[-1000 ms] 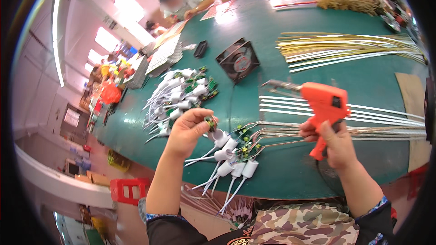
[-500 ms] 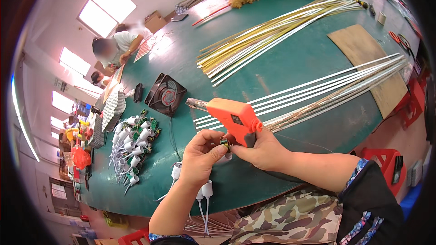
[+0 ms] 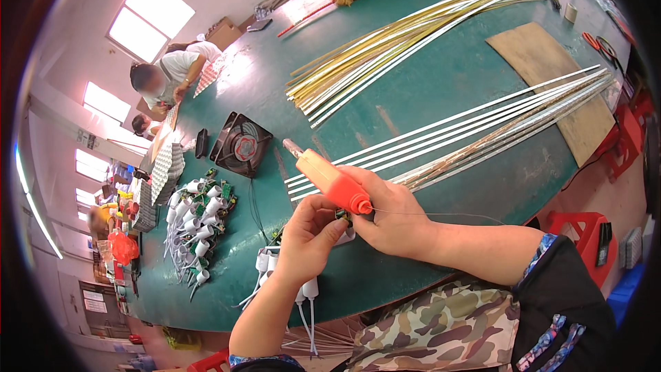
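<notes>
My right hand (image 3: 394, 224) is wrapped round an orange soldering gun (image 3: 325, 176), its metal tip pointing up and left over the table. Thin wire (image 3: 441, 214) trails from the gun's rear. Just below the gun, my left hand (image 3: 306, 242) pinches a small green circuit board (image 3: 341, 215) between thumb and fingers. A white part shows under the board, mostly covered by my fingers. Beside my left wrist lie white cylindrical sockets (image 3: 310, 288) with white leads. Left of them is a heap of similar sockets (image 3: 200, 231) with green boards attached.
A square black fan (image 3: 241, 145) stands beyond my left hand. White strips (image 3: 441, 139) and a yellow-white bundle of strips (image 3: 406, 45) lie across the green table (image 3: 385, 289). Right of them are a brown board (image 3: 551, 83) and scissors (image 3: 606, 48). People work at the far left.
My right hand has rolled the soldering gun, so its narrow edge now faces up and its body slants more steeply. My left hand keeps its pinch on the circuit board. The whole view has shifted slightly.
</notes>
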A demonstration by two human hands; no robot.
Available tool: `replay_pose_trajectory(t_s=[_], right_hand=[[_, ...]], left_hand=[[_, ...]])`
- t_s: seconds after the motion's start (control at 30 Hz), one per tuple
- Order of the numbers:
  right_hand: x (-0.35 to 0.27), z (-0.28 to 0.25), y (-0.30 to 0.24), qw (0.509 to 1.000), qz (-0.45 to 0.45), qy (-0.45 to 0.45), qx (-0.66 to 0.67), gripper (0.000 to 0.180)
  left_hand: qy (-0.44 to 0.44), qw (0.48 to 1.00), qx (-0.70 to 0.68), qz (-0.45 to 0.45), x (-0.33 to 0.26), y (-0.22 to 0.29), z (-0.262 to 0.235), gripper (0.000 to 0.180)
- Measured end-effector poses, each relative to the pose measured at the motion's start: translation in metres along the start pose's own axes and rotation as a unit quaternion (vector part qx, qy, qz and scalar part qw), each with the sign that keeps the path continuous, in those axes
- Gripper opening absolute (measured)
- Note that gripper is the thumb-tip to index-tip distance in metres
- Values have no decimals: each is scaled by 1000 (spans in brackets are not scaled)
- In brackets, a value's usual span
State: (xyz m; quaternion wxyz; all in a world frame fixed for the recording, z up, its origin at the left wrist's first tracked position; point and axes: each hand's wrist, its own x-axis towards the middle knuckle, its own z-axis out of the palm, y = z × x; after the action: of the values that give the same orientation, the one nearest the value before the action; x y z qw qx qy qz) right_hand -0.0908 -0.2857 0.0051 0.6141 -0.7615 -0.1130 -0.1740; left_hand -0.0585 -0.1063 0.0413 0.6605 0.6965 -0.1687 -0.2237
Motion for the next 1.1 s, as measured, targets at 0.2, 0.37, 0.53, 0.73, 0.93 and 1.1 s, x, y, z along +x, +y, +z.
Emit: replay_pose_trajectory(t_s=[0.2, 0.37, 0.53, 0.73, 0.93, 1.1], right_hand=[[7, -14, 4, 986, 114, -77, 90, 59], [12, -20, -7, 966, 164, -131, 148, 58], [13, -21, -2, 975, 156, -130, 88, 58], [15, -18, 2, 976, 181, -32, 121, 55], [11, -13, 8, 957, 161, -57, 233, 51], [5, -5, 4, 954, 146, -75, 252, 58]], left_hand=[[-52, 996, 38, -56, -3, 13, -19, 25], [-115, 988, 66, -77, -10, 16, -34, 26], [-74, 910, 408, 34, -5, 23, -11, 18], [-18, 980, 146, -135, -5, 15, -20, 10], [25, 992, 14, -121, -5, 14, -22, 7], [-17, 991, -39, -124, -2, 7, -23, 9]])
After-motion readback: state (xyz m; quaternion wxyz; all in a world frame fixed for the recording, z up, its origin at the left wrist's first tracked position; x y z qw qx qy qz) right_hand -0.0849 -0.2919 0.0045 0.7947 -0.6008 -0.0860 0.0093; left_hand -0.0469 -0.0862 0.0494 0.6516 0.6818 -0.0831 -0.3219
